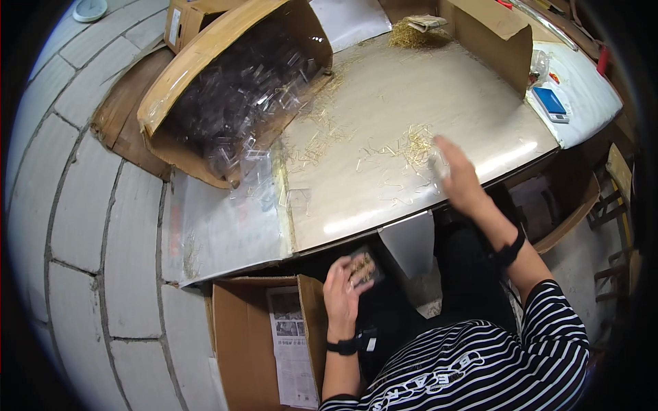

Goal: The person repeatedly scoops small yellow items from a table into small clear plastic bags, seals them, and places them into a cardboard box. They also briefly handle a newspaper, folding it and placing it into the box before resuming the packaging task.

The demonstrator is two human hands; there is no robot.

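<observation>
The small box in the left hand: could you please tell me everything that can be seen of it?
The small box looks see-through, like clear plastic, with a roughly rectangular outline, slanted in the picture. Golden-brown pieces show in it, too blurred to identify. The left hand grips it from the left, off the table, by the edge nearest the person. Whether a lid is on cannot be told.

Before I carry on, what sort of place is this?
Probably a small packing workshop: a large cardboard box holds many clear plastic pieces, thin gold-coloured bits lie scattered on the worktable, and what looks like a small scale sits at right.
</observation>
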